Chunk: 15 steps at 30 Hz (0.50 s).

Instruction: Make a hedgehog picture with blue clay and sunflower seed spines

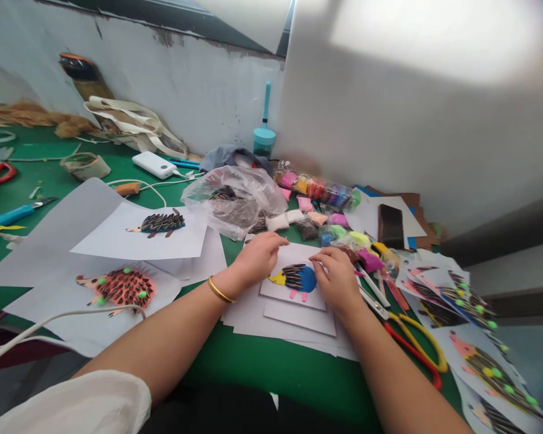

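A hedgehog figure (298, 278) with a yellow head, blue body and pink feet lies on a white card (271, 290) in front of me; dark striped seeds cover part of its back. My left hand (260, 256) rests at the card's upper left, its fingers closed; whether they hold anything is hidden. At the card's right edge is my right hand (337, 277), thumb and fingers bent near the blue body; what is between its fingertips is too small to tell. More white sheets (285, 328) lie under the card.
Behind the card are a clear plastic bag (235, 199) of seeds and colourful clay packets (337, 220). Scissors (416, 343) lie to the right, near finished hedgehog cards (484, 367). Other hedgehog sheets (185, 241), a white cable (67, 314) and a blue-handled tool (13, 216) are at left.
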Each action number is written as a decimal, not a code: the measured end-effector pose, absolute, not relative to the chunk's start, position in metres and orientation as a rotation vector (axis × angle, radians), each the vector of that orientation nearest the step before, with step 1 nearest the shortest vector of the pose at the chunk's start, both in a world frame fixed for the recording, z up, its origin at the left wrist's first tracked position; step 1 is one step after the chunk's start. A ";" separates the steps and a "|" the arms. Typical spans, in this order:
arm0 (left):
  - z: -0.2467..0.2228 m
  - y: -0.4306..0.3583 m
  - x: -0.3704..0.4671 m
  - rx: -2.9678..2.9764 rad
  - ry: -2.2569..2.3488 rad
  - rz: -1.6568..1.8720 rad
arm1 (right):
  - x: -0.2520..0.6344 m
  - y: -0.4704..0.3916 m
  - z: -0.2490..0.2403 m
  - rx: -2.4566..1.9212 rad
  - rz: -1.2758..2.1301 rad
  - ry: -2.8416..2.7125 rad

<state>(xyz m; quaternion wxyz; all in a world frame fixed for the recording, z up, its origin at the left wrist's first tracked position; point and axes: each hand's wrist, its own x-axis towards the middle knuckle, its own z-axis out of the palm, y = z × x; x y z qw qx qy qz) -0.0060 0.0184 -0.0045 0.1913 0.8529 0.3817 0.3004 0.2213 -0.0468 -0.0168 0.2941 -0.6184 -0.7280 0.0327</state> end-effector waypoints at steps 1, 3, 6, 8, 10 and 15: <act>-0.002 0.021 -0.009 2.357 1.144 0.918 | 0.222 -0.047 -0.017 -1.645 0.085 -1.940; 0.003 0.027 -0.017 2.312 1.326 0.972 | 0.223 -0.046 -0.019 -1.638 0.088 -1.954; 0.005 0.031 -0.024 2.344 1.527 0.786 | 0.224 -0.044 -0.020 -1.624 0.090 -1.968; 0.003 0.030 -0.025 2.391 1.604 0.605 | 0.224 -0.044 -0.021 -1.620 0.088 -1.967; 0.000 0.029 -0.024 2.440 1.658 0.471 | 0.224 -0.044 -0.021 -1.618 0.091 -1.969; -0.005 0.027 -0.020 2.511 1.709 0.361 | 0.221 -0.046 -0.019 -1.612 0.096 -1.978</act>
